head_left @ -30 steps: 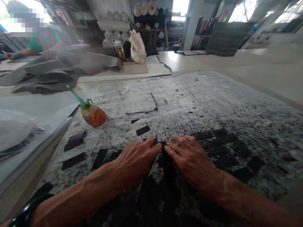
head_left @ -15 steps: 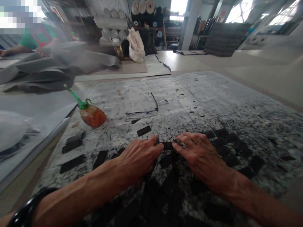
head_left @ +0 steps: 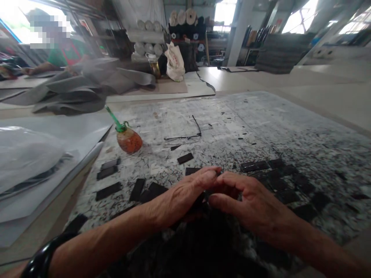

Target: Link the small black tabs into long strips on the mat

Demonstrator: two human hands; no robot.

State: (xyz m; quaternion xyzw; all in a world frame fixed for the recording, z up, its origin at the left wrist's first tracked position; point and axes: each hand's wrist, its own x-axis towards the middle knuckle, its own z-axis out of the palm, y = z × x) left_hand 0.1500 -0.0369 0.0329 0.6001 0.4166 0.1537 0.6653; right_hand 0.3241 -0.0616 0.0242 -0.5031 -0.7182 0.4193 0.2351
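My left hand (head_left: 189, 189) reaches in over the work board, fingers pressed together and pointing right. My right hand (head_left: 247, 191) meets it fingertip to fingertip, its fingers curled and its thumb tucked toward the left palm. Something dark (head_left: 199, 201) shows below the joined hands; my fingers and the shadow hide its shape. Just beyond the left fingers lies a flat black rectangular piece (head_left: 191, 170). Another such piece (head_left: 185, 158) rests a little farther off. Several more lie left of my hands, and a cluster of black pieces (head_left: 278, 178) is at the right.
A squeeze bottle (head_left: 129, 141) with orange contents and a green spout stands on the scrap-strewn board (head_left: 232, 112). Thin black strips (head_left: 185, 137) lie behind. Grey sheet material (head_left: 95, 83), a white bag (head_left: 175, 63) and a jar (head_left: 154, 67) are farther back, near another person at left.
My hands, earlier apart at either end of a short black strip, have come together, left fingers now stretched against the right. A black piece lies beyond them. The view has shifted slightly left.
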